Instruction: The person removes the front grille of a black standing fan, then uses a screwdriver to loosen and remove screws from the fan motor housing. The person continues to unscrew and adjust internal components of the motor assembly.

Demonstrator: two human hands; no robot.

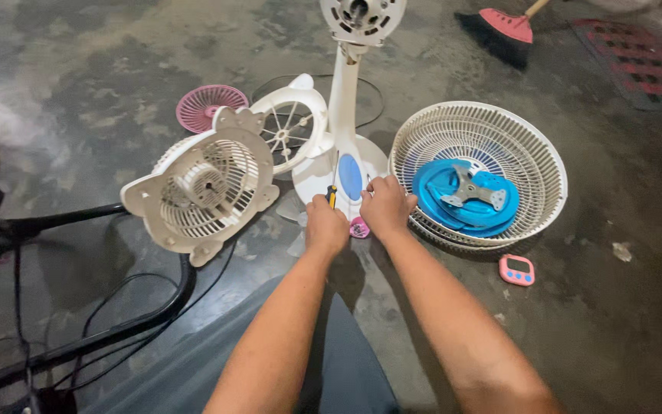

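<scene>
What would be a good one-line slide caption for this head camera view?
Left hand holds a screwdriver at a white fan stand; right hand rests on it, beside a grille.

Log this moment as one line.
left hand: holds screwdriver | right hand: on fan base | blue blade: in grille

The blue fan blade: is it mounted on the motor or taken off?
Taken off. The blue fan blade lies loose inside the white grille on the floor, while the motor atop the fan stand is bare.
</scene>
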